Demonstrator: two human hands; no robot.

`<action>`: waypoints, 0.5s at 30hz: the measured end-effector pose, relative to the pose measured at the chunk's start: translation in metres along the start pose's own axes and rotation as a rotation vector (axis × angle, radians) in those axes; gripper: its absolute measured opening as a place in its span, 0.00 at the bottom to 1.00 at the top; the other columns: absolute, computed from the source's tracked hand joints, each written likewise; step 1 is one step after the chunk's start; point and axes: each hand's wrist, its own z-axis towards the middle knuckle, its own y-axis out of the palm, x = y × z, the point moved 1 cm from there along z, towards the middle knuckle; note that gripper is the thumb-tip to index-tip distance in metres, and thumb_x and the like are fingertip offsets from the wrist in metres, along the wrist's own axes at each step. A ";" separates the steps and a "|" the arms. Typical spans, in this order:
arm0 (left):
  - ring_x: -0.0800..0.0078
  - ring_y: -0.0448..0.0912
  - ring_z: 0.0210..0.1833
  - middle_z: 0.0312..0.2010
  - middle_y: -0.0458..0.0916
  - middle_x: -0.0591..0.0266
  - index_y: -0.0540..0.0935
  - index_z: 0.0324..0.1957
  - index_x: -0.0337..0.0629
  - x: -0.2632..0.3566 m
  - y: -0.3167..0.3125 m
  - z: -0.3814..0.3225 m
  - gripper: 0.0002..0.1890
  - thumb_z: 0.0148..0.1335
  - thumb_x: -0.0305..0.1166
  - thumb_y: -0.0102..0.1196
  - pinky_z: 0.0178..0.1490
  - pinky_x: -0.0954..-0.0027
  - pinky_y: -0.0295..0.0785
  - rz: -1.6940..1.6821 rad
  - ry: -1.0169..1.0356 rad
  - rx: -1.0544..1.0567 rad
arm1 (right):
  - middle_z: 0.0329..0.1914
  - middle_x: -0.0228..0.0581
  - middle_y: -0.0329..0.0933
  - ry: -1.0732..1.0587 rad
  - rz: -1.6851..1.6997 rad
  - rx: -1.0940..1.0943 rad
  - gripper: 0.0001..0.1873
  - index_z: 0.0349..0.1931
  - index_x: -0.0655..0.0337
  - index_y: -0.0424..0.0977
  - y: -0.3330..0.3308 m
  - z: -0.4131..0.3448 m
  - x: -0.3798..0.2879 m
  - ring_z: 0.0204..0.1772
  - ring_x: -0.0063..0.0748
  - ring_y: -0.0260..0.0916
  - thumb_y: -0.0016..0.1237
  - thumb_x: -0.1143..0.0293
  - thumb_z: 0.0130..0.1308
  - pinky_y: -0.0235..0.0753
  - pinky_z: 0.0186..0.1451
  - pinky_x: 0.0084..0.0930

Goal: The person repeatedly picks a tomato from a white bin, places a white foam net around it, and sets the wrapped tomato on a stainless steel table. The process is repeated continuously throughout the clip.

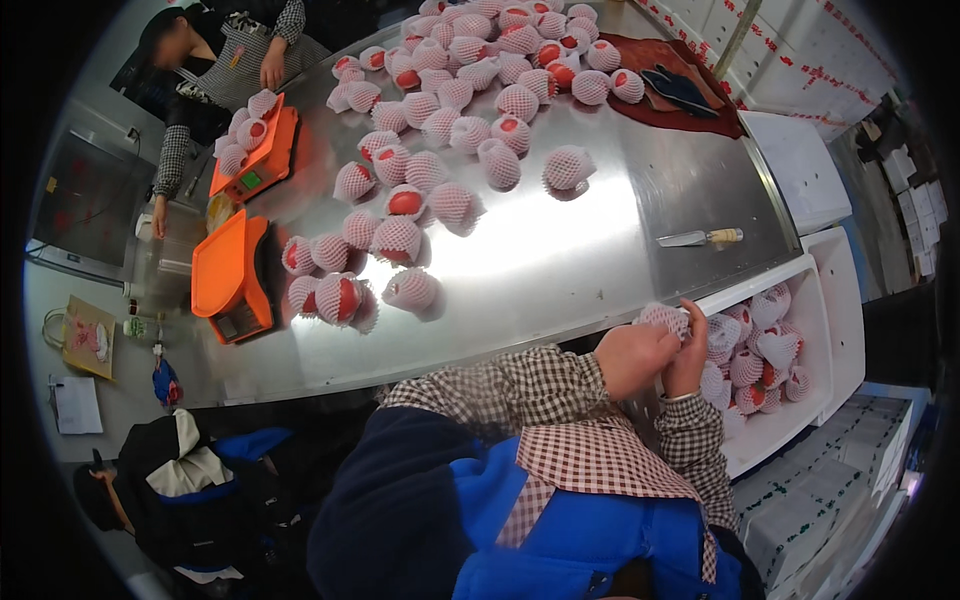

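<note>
My left hand (634, 361) and my right hand (685, 354) meet just over the table's near edge. Between them they hold a white foam-net sleeve (663, 318), rounded as if around a fruit; its contents are hidden by net and fingers. To the right of my hands, a white foam box (814, 352) holds several net-wrapped red fruits (772, 367), one showing a green calyx. On the steel table (525, 262) lie many more net-wrapped red fruits (405, 204), mostly at its left and far side.
A knife (701, 238) with a pale handle lies near the table's right edge. Two orange scales (232, 270) stand at left; a co-worker (225, 64) is beside the farther, loaded one. Dark gloves (679, 90) rest on a red cloth (630, 56). Another person (187, 495) is at lower left.
</note>
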 end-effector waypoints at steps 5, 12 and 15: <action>0.53 0.79 0.42 0.42 0.79 0.53 0.75 0.55 0.44 0.000 -0.037 -0.048 0.24 0.52 0.27 0.60 0.41 0.59 0.76 -0.004 -0.063 0.168 | 0.46 0.41 0.74 0.444 0.818 0.003 0.11 0.52 0.61 0.66 0.053 -0.013 0.000 0.47 0.30 0.75 0.42 0.69 0.72 0.80 0.46 0.28; 0.44 0.77 0.48 0.47 0.76 0.44 0.76 0.42 0.38 -0.047 -0.043 -0.085 0.27 0.40 0.34 0.73 0.48 0.54 0.76 0.137 0.070 0.171 | 0.45 0.44 0.77 0.242 0.325 -0.457 0.19 0.52 0.66 0.69 0.090 -0.047 -0.006 0.47 0.30 0.74 0.53 0.68 0.63 0.76 0.48 0.25; 0.47 0.76 0.49 0.46 0.77 0.50 0.78 0.40 0.39 -0.076 -0.049 -0.112 0.17 0.47 0.29 0.64 0.51 0.53 0.73 0.233 0.074 0.134 | 0.43 0.41 0.79 0.371 0.278 -0.519 0.19 0.49 0.63 0.74 0.050 -0.047 -0.001 0.50 0.31 0.76 0.60 0.68 0.58 0.77 0.50 0.29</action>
